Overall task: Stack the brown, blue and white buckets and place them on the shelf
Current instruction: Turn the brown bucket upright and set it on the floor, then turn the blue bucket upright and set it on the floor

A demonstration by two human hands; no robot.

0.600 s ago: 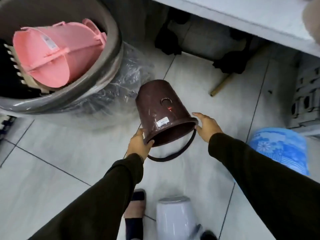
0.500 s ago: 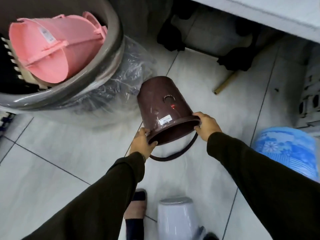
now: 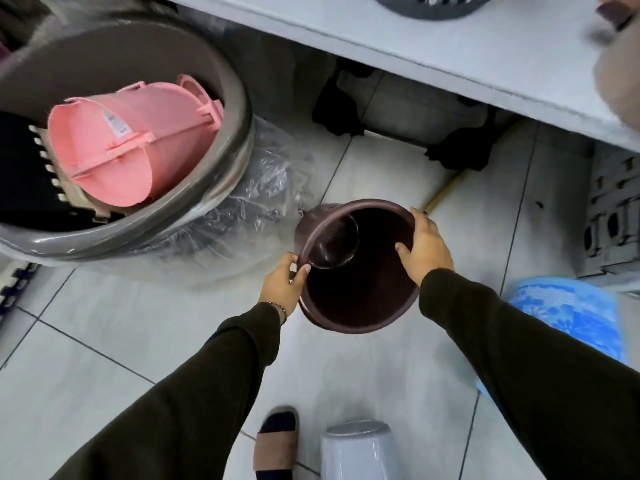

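I hold the brown bucket (image 3: 349,299) above the tiled floor with its open mouth turned up towards me. My left hand (image 3: 282,285) grips the rim on its left side. My right hand (image 3: 427,249) grips the rim on the right, fingers inside the bucket. The blue flowered bucket (image 3: 568,311) stands upside down on the floor at the right, partly behind my right sleeve. The white bucket (image 3: 358,450) stands upside down at the bottom edge, beside my sandalled foot (image 3: 277,441). The grey shelf (image 3: 433,50) runs across the top.
A large grey tub (image 3: 239,109) wrapped in plastic sits at the left with a pink bucket (image 3: 138,143) lying inside. A dark basket (image 3: 433,5) sits on the shelf. A wooden stick (image 3: 443,195) lies under the shelf, and a grey crate (image 3: 613,216) stands at the right.
I have turned the brown bucket over from mouth-down to mouth-up. My right hand's fingers moved inside the rim, and the hanging handle is out of sight.
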